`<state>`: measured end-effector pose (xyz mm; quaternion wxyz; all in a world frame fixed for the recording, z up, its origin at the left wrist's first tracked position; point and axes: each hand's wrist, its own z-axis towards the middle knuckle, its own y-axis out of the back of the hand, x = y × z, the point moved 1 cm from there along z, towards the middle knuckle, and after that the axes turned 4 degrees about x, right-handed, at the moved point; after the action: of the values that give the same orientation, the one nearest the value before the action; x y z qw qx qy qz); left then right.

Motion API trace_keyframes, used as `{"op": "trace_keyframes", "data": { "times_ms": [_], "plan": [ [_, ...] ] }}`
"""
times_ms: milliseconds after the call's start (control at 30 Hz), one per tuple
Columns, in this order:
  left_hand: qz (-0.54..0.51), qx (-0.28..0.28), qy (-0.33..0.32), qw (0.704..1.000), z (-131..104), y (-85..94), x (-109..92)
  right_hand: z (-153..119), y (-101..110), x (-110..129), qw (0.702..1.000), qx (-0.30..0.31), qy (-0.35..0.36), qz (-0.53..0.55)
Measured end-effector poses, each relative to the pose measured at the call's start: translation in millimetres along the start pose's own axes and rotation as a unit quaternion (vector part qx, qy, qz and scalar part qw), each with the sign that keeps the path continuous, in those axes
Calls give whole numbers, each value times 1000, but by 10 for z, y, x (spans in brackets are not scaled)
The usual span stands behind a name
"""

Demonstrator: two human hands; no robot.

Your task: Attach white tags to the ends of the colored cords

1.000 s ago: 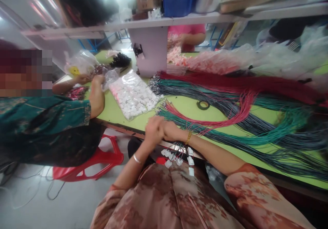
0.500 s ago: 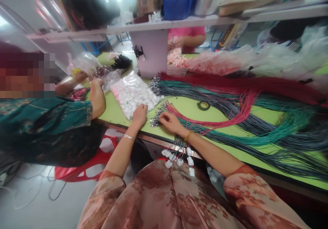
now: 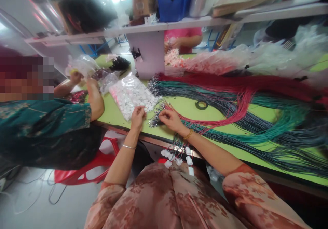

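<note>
My left hand (image 3: pixel 137 117) is closed in a pinch beside a clear bag of white connectors (image 3: pixel 134 94). A small white piece, apparently one of these connectors, shows at its fingertips. To the right, my right hand (image 3: pixel 170 119) pinches at the metal-tipped ends of a bundle of wires (image 3: pixel 154 119); its fingers hide which wire is held. Red wires (image 3: pixel 205 122), green wires (image 3: pixel 230 139) and dark wires (image 3: pixel 246 153) run rightward from there. Below my right wrist, several white connectors on short wires (image 3: pixel 178 161) hang over the table edge.
A co-worker in a green top (image 3: pixel 51 119) handles things at the left, above a red stool (image 3: pixel 84 169). A tape roll (image 3: pixel 201 105) lies on the green table (image 3: pixel 184 100). Long dark red wires (image 3: pixel 217 82) stretch behind. Overhead, a shelf (image 3: pixel 184 23) carries a blue bin (image 3: pixel 174 3).
My left hand has turned upward and drawn its fingers into a pinch, slightly away from the bag. My right hand stays at the wire ends. The view has shifted slightly.
</note>
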<state>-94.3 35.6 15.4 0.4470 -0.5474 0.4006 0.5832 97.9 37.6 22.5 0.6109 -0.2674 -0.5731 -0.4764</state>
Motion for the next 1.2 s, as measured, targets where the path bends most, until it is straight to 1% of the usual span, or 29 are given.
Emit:
{"op": "trace_keyframes", "data": {
  "times_ms": [33, 100, 167, 300, 433, 533, 633, 733, 867, 967, 1033, 1133, 1200],
  "plan": [
    [-82, 16, 37, 996, -66, -53, -7, -3, 2, 12, 1000, -2, 3, -4],
    [-186, 57, 87, 977, -206, -161, -23, -10, 6, 33, 1000, -3, 15, -17],
    [-238, 88, 118, 960, -330, -245, -39, -16, 14, 42, 999, -1, 25, -35],
    [-277, 116, 149, 942, -463, -320, -67, -32, 35, 20, 998, 8, 23, -66],
    [-268, 126, 148, 943, -493, -329, -85, -41, 57, 2, 994, 28, 31, -102],
    [-245, 127, 135, 952, -518, -336, -88, -44, 69, 13, 988, 39, 45, -146],
    [-201, 124, 109, 966, -562, -358, -71, -53, 73, 24, 981, 45, 54, -178],
    [-150, 99, 90, 980, -608, -382, -23, -76, 68, 25, 976, 61, 57, -203],
    [-157, 54, 109, 980, -659, -403, 57, -128, 28, 31, 972, 82, 61, -211],
    [-160, 47, 96, 981, -700, -412, 84, -164, -19, 31, 967, 74, 45, -240],
    [-154, 52, 92, 982, -722, -403, 88, -161, -21, 15, 963, 83, 36, -253],
    [-151, 62, 115, 980, -724, -364, 87, -72, 73, -44, 963, 109, 23, -245],
    [-153, 62, 126, 978, -702, -333, 80, 35, 186, -102, 955, 83, -3, -285]
  ]
}}
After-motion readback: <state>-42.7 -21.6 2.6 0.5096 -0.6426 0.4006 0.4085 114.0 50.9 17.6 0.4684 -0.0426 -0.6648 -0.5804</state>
